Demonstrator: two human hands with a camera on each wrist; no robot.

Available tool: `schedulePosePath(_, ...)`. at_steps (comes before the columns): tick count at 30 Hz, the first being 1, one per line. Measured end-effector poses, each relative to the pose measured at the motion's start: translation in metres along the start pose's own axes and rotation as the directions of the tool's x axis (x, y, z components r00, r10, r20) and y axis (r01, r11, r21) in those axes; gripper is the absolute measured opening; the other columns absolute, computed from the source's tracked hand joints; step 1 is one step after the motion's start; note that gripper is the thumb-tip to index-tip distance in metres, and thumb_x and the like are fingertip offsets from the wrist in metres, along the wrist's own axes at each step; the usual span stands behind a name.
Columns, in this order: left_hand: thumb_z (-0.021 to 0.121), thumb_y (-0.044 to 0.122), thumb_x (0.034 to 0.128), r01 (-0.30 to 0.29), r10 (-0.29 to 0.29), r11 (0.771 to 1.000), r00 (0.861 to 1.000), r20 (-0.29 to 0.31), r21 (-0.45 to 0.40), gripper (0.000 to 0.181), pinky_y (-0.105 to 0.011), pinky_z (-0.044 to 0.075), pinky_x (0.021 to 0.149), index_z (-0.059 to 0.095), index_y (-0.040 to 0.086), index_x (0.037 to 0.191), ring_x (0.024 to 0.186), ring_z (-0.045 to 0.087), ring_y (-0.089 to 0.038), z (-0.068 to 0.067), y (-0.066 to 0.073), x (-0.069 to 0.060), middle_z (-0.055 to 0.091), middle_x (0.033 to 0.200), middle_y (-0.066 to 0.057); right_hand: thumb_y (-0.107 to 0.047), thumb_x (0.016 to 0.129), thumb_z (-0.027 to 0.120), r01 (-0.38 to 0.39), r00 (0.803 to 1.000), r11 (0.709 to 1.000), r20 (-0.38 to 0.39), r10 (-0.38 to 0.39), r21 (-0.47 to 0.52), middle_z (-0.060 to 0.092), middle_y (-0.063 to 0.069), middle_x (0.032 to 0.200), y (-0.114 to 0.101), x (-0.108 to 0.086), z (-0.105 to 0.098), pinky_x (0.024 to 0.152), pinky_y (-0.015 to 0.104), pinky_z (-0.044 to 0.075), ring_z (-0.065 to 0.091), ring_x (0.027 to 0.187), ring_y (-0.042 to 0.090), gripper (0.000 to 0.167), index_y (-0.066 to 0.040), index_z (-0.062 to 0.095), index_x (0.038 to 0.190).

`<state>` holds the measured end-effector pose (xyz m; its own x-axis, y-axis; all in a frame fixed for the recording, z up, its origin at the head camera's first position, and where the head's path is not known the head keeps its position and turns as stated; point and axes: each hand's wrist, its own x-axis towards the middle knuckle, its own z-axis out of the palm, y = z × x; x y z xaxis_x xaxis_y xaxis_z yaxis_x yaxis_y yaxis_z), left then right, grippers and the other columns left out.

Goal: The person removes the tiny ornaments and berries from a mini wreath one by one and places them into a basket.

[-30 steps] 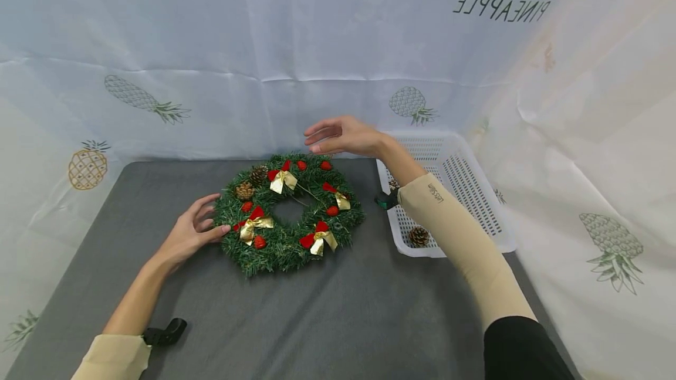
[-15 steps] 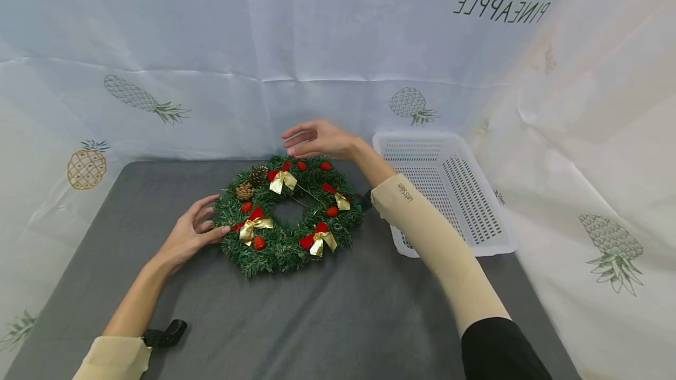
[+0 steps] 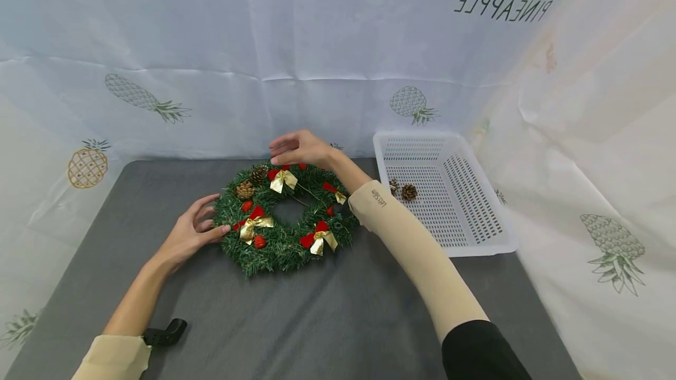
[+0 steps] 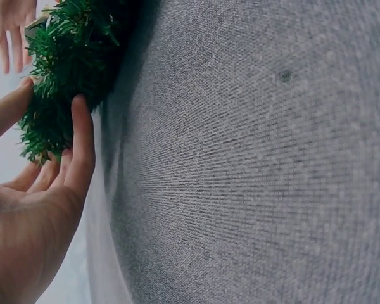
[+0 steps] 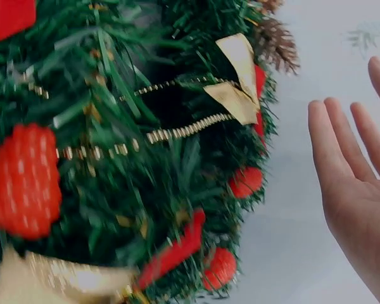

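A green Christmas wreath (image 3: 277,254) lies on the grey-covered table, trimmed with red-and-gold bows, red berries and two pine cones. My left hand (image 3: 189,232) holds its left edge. In the left wrist view the thumb is on one side of the greenery and the fingers on the other. Over the far edge of the wreath, near the top bow (image 3: 283,180), is my right hand (image 3: 302,148) with nothing in it. The right wrist view shows the fingers of that hand (image 5: 361,196) extended, apart from the wreath. Its forearm hides part of the wreath's right side.
A white perforated plastic basket (image 3: 470,192) stands to the right of the wreath. Inside are a pine cone (image 3: 409,192) and another small brown piece beside it. A pineapple-print curtain (image 3: 317,28) hangs behind and at both sides of the grey table (image 3: 317,333).
My right hand has moved left along the wreath's far edge and a little lower. Its forearm has shifted off the basket, exposing the pine cone. The left hand and the wreath stay put.
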<state>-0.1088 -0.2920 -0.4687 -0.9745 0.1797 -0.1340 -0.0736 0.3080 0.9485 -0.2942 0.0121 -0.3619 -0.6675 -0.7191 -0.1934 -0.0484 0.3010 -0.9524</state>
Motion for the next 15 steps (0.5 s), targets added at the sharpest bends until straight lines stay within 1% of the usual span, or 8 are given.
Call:
schedulePosePath(6, 0.076, 0.018, 0.1042, 0.006, -0.006, 1.0, 1.0, -0.003, -0.007, 0.097, -0.019, 0.064, 0.086, 0.011, 0.011, 0.176, 0.157, 0.025, -0.067, 0.001, -0.001, 0.0, 0.013, 0.177, -0.037, -0.017, 0.106, 0.073, -0.029, 1.0, 0.994, 0.005, 0.03, -0.101, 0.061, 0.015, 0.159, 0.005, 0.009, 0.011, 0.118, 0.038, 0.055, 0.06, 0.148, 0.029, 0.054, -0.007, 0.057, 0.156)
schedulePosePath(11, 0.075, 0.017, 0.1045, -0.004, 0.004, 1.0, 1.0, 0.001, -0.015, 0.096, -0.019, 0.064, 0.087, 0.011, 0.01, 0.175, 0.156, 0.027, -0.067, 0.001, 0.0, 0.0, 0.013, 0.177, -0.036, -0.016, 0.108, 0.07, -0.039, 0.999, 0.988, 0.008, 0.041, -0.15, 0.051, 0.017, 0.168, 0.006, 0.013, 0.017, 0.121, 0.036, 0.052, 0.052, 0.155, 0.03, 0.057, -0.005, 0.052, 0.16)
schedulePosePath(15, 0.075, 0.016, 0.1049, -0.009, 0.009, 1.0, 1.0, -0.002, -0.023, 0.095, -0.022, 0.066, 0.086, 0.011, 0.008, 0.175, 0.155, 0.033, -0.064, 0.001, 0.001, -0.001, 0.014, 0.177, -0.037, -0.013, 0.109, 0.067, -0.039, 0.998, 0.981, 0.033, 0.046, -0.189, 0.047, 0.018, 0.171, 0.009, 0.018, 0.024, 0.122, 0.037, 0.052, 0.049, 0.157, 0.031, 0.057, -0.003, 0.049, 0.162)
